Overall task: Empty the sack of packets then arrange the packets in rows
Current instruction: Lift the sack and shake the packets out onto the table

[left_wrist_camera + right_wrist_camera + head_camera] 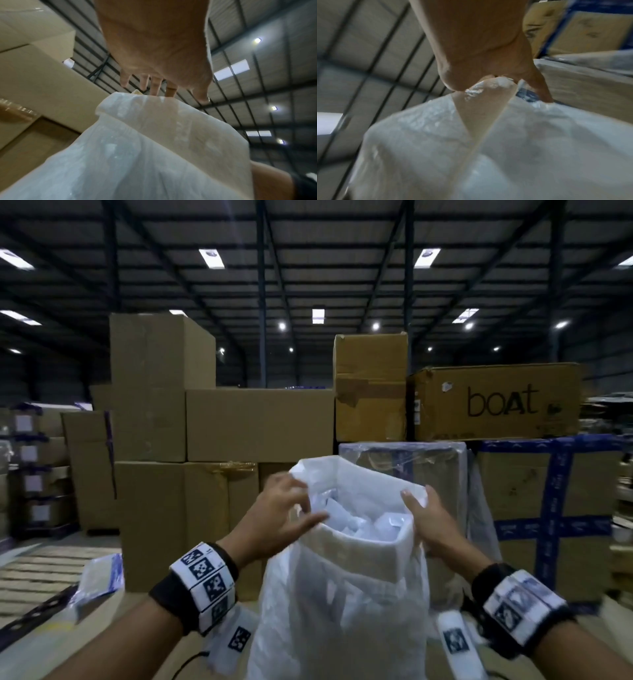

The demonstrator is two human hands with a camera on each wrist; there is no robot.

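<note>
Wristbands [205,583] printed with black-and-white marker squares sit nearest our view, one on each forearm. Between them stands the sack [342,594], a translucent white plastic bag, upright with its mouth spread. Our left hand [281,508] is at the near-left rim, fingers loosely spread and apart; whether they pinch the film we cannot tell. Our right hand [428,518] clamps the right rim, thumb inside and fingers wrapped outside. Within the mouth lie the packets [363,518], pale and jumbled, none yet removed.

We judge this the opening step: the sack is being held open and emptying has not begun. The next move probably calls for a firm hold on both rims, then either tipping the sack over or lifting packets out, with clear surface kept for rows.

Outward, a flat wrapped packet [99,580] lies at lower left. Cardboard cartons [260,422] are stacked behind. One carton [496,402] reads "boAt". Blue-taped cartons [555,508] stand at right; their print is illegible.
</note>
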